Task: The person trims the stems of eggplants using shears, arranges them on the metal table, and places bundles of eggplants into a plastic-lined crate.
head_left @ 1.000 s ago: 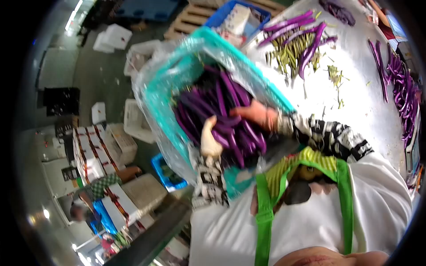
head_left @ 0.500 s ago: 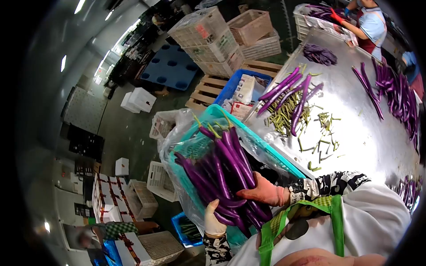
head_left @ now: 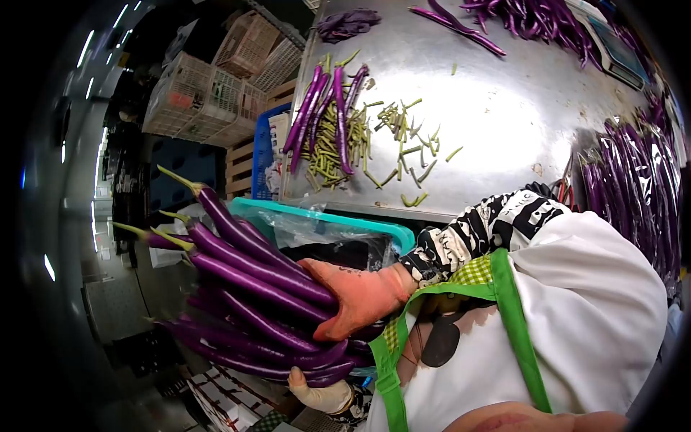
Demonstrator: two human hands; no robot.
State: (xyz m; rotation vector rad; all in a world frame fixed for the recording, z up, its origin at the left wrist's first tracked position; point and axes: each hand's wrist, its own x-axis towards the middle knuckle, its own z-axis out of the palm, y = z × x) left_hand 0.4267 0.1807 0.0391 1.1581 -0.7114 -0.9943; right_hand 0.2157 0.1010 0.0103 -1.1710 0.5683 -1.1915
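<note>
"Grip first: what have you got?"

"Your right hand [head_left: 363, 299], in its pink glove, is clasped over a bundle of eggplants [head_left: 263, 277]. Your left hand [head_left: 322, 397], in pale glove, holds the lower side, thumb against the outermost one; its fingers are hidden, so how firmly they close, you can't tell from here."

"How best to manage a load like that?"

"You'd do well to spread the pressure across both palms; smooth skins probably slide over each other, and the unsupported stem ends [head_left: 178, 180] likely pull the bundle down at the far side."

"And around you?"

"Just beside the bundle, you have the teal crate [head_left: 338, 220] with its clear liner [head_left: 288, 229]. Beyond it, on the metal table [head_left: 504, 122], loose eggplants [head_left: 342, 122] lie over cut green pieces [head_left: 322, 147]."
</note>
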